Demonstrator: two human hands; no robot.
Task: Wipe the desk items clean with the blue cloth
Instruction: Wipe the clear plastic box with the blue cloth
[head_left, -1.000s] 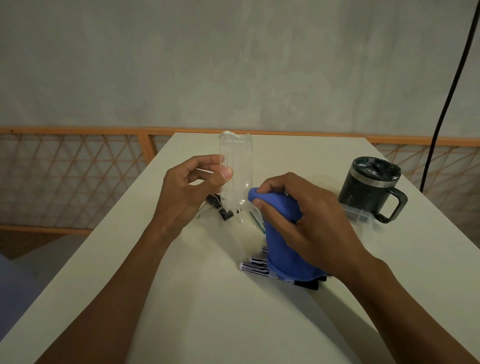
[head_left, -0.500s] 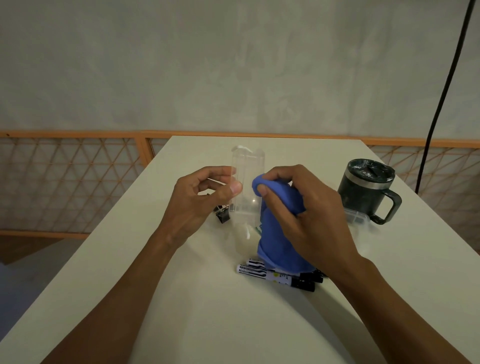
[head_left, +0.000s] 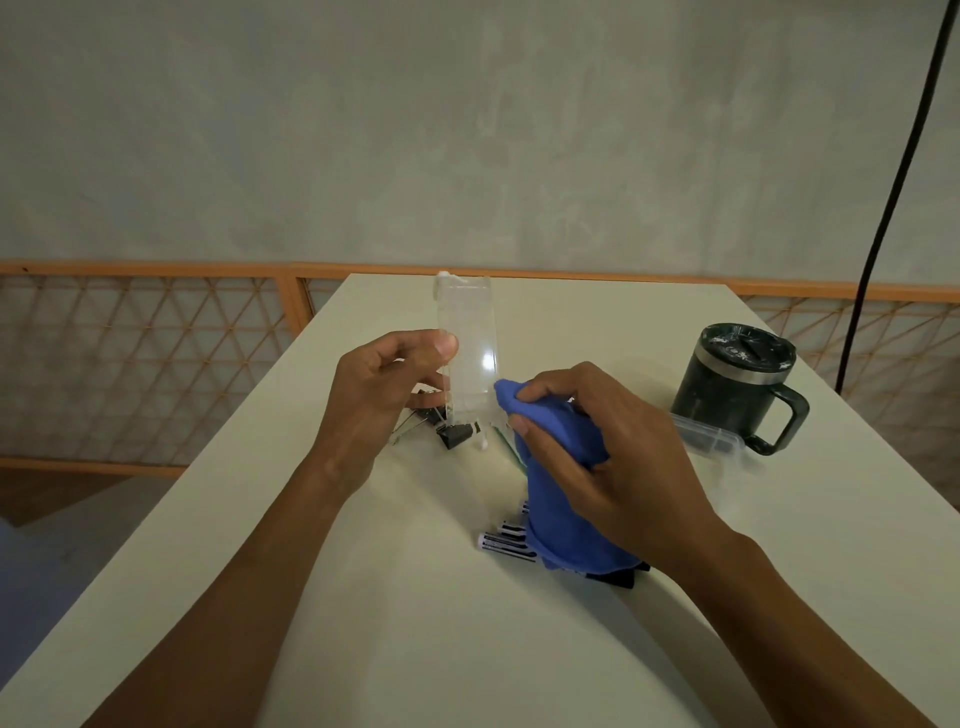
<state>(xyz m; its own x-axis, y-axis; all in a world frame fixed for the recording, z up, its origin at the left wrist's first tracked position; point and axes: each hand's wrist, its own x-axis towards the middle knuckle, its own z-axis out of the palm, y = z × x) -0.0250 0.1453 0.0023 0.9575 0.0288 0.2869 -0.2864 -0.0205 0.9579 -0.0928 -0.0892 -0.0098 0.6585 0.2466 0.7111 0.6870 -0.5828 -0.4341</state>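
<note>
My left hand pinches a clear plastic box by its left edge and holds it upright above the white desk. My right hand grips the blue cloth, whose bunched tip touches the box's lower right corner. The rest of the cloth hangs down over black-and-white markers lying on the desk. Black binder clips lie under the box.
A dark lidded mug with a handle stands at the right, with a clear plastic lid lying in front of it. A black cable hangs at the right. An orange lattice railing runs behind the desk.
The cloth tip slid down from the box's middle to its lower right corner, and my left hand raised the box a little higher.
</note>
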